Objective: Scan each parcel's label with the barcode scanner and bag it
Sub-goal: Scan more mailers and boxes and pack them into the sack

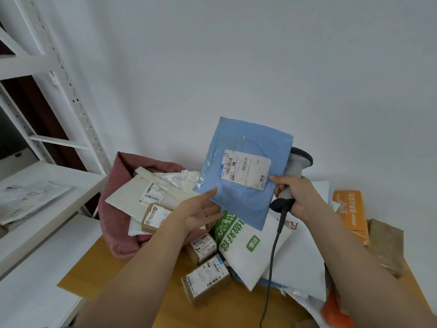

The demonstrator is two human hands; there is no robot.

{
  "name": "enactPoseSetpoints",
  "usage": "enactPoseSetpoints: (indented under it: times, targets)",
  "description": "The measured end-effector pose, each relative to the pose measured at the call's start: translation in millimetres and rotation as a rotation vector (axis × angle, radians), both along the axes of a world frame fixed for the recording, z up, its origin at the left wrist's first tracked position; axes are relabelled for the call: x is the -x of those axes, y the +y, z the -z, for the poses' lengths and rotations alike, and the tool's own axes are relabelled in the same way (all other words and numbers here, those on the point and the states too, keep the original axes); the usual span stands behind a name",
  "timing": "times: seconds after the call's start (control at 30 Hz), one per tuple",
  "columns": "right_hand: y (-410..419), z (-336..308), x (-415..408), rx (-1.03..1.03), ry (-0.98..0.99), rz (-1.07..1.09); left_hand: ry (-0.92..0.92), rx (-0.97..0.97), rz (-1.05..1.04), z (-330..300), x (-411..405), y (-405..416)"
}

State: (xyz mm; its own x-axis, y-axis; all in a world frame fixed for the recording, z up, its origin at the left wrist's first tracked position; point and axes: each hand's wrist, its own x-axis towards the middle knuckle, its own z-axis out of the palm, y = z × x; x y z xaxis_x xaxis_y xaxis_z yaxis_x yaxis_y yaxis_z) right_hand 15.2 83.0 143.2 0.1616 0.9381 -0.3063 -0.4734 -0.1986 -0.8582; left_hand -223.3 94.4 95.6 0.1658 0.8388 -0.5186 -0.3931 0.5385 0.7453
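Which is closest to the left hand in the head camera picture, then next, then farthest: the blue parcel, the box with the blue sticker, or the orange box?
From the left hand:
1. Blue parcel, touching its fingertips, just up and to the right.
2. Box with the blue sticker, below the hand, on the table.
3. Orange box, far off to the right, past the right hand.

The blue parcel (243, 171) hides the barcode scanner (293, 176) head; its label (246, 169) text is unreadable.
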Motion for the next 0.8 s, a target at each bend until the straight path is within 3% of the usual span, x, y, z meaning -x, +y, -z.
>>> enactPoseSetpoints:
  times: [0.1,0.2,0.37,0.53,0.7,0.8]
  targets:
    - [0,2,4,-0.012,-0.009,-0.012,-0.015,-0.025,0.016,-6,-11,-4]
    - [0,2,4,-0.022,-0.088,0.02,-0.07,-0.097,-0.213,-9,-6,3]
    - [-7,-6,3,-0.084,-0.231,0.042,0.16,-0.273,-0.55,-7,27,13]
    - [-24,-23,16,-0.195,-0.478,-0.206,0.45,-0.349,-0.655,-13,52,11]
    - [-40,-40,32,-0.311,-0.795,-0.48,0.489,-0.358,-0.696,-17,71,7]
    - [-47,-47,41,-0.344,-0.853,-0.524,0.443,-0.33,-0.734,-17,78,4]
